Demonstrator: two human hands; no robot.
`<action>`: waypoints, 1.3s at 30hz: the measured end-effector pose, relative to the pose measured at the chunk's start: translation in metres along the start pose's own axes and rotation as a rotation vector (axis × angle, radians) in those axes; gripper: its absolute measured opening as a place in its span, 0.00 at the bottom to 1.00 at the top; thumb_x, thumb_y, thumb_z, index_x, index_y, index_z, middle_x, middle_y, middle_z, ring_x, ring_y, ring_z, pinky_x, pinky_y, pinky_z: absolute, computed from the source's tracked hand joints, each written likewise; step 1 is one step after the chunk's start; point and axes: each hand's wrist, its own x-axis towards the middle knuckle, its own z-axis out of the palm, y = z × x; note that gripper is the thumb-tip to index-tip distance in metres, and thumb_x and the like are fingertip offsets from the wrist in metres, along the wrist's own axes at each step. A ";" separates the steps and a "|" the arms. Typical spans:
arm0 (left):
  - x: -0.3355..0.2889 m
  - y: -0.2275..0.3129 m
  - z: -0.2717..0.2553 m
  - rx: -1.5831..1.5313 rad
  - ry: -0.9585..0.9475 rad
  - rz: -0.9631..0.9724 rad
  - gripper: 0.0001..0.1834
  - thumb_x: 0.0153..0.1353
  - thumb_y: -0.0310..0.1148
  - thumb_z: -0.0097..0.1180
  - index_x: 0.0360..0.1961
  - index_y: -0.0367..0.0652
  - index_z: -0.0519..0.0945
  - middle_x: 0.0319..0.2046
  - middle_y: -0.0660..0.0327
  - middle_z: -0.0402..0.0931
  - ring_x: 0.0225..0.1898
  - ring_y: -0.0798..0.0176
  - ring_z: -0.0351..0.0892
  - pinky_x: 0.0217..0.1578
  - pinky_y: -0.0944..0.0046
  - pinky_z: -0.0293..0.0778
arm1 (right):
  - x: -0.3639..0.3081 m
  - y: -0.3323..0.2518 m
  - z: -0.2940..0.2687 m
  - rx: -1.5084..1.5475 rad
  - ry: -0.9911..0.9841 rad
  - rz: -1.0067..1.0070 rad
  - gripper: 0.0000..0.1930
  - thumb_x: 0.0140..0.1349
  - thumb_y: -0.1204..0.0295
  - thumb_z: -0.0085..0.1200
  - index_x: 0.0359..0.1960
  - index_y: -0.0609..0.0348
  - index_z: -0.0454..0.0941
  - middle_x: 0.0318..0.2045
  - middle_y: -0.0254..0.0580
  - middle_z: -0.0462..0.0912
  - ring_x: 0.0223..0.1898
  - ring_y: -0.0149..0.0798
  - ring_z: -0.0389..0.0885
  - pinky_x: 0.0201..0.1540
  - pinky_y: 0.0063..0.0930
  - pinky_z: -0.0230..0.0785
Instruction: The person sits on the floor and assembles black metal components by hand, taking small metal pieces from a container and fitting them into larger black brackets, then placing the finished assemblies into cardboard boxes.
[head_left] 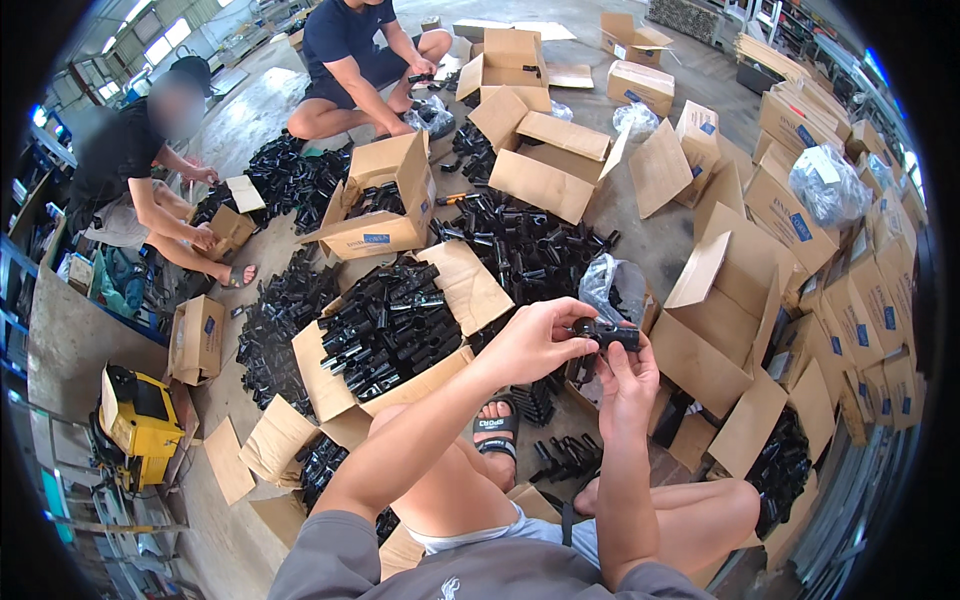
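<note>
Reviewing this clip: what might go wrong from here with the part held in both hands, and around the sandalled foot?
1. The short black tubular part, held at the fingertips of the left hand and right hand, might slip and get lost among the loose black parts on the floor.
2. The open-toed black sandal sits beside loose parts; stepping there could hurt toes or upset footing.

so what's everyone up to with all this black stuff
The camera wearer holds a black part up in both hands, left hand and right hand gripping it by the fingers. In front, an open box is piled with similar parts, and a heap lies beside it. Beyond, a co-worker in navy holds a dark piece, while another in black has a hand at a small box.
</note>
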 end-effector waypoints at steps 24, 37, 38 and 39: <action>0.001 -0.011 0.032 -0.209 0.128 0.009 0.12 0.59 0.26 0.71 0.37 0.32 0.80 0.29 0.67 0.81 0.32 0.78 0.74 0.33 0.71 0.75 | 0.020 -0.019 0.006 -0.023 -0.012 -0.098 0.15 0.65 0.77 0.64 0.52 0.63 0.76 0.44 0.39 0.85 0.43 0.30 0.84 0.50 0.27 0.78; 0.004 0.009 0.022 -0.325 0.170 -0.047 0.09 0.60 0.20 0.67 0.41 0.34 0.81 0.35 0.68 0.82 0.37 0.78 0.78 0.38 0.72 0.75 | 0.038 -0.024 0.004 -0.109 -0.085 -0.059 0.21 0.64 0.74 0.67 0.58 0.64 0.77 0.48 0.40 0.85 0.46 0.29 0.83 0.51 0.25 0.76; 0.004 -0.001 0.014 -0.304 0.136 -0.034 0.09 0.61 0.20 0.67 0.41 0.35 0.81 0.33 0.69 0.81 0.37 0.78 0.77 0.39 0.72 0.74 | 0.044 -0.027 0.000 -0.156 -0.101 -0.119 0.25 0.68 0.66 0.64 0.62 0.65 0.74 0.52 0.42 0.83 0.50 0.31 0.82 0.53 0.27 0.76; 0.004 -0.005 0.004 -0.251 0.159 -0.046 0.11 0.61 0.21 0.66 0.45 0.36 0.81 0.37 0.67 0.82 0.40 0.76 0.78 0.42 0.71 0.75 | 0.053 -0.037 0.000 -0.159 -0.002 -0.110 0.26 0.71 0.60 0.60 0.62 0.66 0.73 0.51 0.43 0.83 0.51 0.33 0.82 0.53 0.27 0.76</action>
